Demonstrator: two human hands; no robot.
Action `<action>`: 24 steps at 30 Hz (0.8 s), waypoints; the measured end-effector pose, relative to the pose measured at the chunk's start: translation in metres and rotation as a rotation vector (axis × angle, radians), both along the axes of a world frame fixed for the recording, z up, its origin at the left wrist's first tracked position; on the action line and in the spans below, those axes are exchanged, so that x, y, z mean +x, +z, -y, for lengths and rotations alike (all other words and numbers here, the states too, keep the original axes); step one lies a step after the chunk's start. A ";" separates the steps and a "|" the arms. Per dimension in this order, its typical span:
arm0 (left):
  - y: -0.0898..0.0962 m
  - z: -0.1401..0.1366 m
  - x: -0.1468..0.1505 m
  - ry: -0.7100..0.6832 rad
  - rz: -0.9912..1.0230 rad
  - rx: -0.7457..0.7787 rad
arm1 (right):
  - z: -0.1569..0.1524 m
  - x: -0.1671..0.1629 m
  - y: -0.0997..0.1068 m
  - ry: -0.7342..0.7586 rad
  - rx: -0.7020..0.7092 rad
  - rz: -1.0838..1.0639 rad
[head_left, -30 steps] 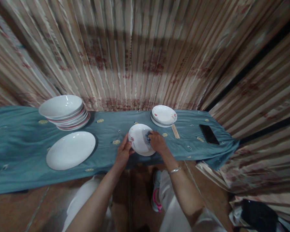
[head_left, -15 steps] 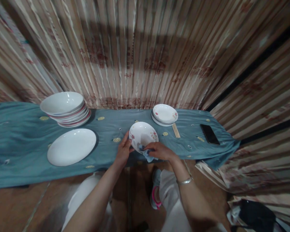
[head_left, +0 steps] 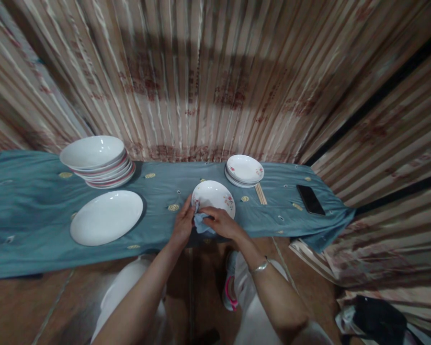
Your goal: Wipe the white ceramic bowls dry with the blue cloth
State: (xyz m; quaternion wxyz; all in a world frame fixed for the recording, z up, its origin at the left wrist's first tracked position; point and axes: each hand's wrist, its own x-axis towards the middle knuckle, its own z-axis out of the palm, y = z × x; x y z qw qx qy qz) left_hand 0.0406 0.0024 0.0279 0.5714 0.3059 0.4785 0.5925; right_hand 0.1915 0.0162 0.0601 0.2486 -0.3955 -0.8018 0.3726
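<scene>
A white plate with pink flowers (head_left: 219,195) is tilted up near the front edge of the table. My left hand (head_left: 183,222) grips its left rim, with the thumb side against the edge. In my right hand (head_left: 218,221) is a crumpled light blue cloth (head_left: 203,224), pressed to the plate's lower left rim close to my left fingers. The cloth and my right hand hide the lower part of the plate.
A stack of bowls (head_left: 93,155) and a large oval plate (head_left: 107,218) stand on the left of the blue tablecloth (head_left: 161,191). Behind to the right are stacked flowered plates (head_left: 245,168), chopsticks (head_left: 261,194) and a black phone (head_left: 311,199). A curtain (head_left: 201,86) hangs behind.
My right hand has moved left with the cloth, from the plate's lower middle to its lower left rim. My left hand and the plate have stayed in place.
</scene>
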 end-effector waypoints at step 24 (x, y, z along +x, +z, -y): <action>0.016 0.007 0.003 -0.104 -0.033 -0.003 | -0.060 -0.020 -0.010 -0.276 0.569 0.307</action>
